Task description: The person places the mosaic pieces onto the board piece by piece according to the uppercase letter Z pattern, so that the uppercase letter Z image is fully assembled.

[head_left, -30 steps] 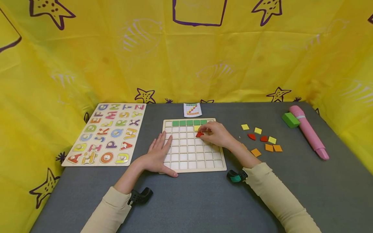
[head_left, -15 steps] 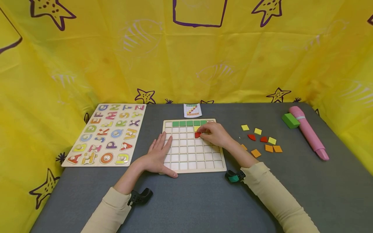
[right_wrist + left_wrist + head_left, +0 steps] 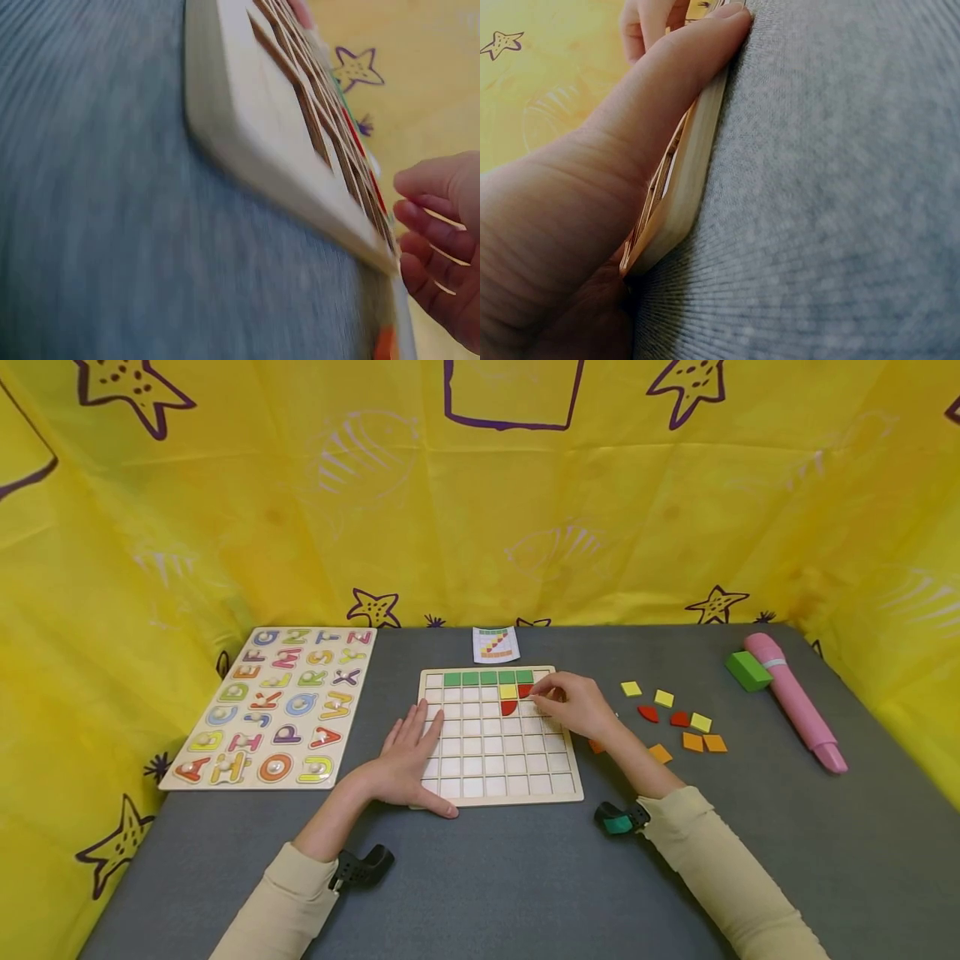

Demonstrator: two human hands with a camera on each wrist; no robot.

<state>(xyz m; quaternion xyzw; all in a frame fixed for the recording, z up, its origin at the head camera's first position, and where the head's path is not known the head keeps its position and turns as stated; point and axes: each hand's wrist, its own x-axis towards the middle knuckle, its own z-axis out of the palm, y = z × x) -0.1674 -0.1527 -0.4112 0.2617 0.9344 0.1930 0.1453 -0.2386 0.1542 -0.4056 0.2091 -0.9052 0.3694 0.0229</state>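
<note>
My left hand (image 3: 405, 764) lies with fingers spread across the left edge of a wooden grid board (image 3: 495, 798); its thumb reaches along the near edge. My right hand (image 3: 573, 703) hovers at the board's right side, fingers loosely bent and apart from the pieces, holding nothing visible. Close to its fingertips sits a red quarter-round tile (image 3: 524, 691), partly covered. Another red quarter-round tile (image 3: 509, 707) lies in a cell below a yellow square tile (image 3: 507, 692). Green tiles (image 3: 488, 677) fill part of the top row. In the right wrist view the right fingers (image 3: 427, 225) stand apart.
Loose yellow (image 3: 663, 697), red (image 3: 648, 713) and orange tiles (image 3: 692, 741) lie right of the board. Behind it is a small pattern card (image 3: 496, 645). An alphabet puzzle (image 3: 277, 710) occupies the left; a green block (image 3: 748, 670) and pink marker-shaped object (image 3: 797, 702) the right.
The lower red tile shifted slightly left and settled into its cell. My right hand let go of it and drew back right, uncovering the upper red tile. My left hand stayed put.
</note>
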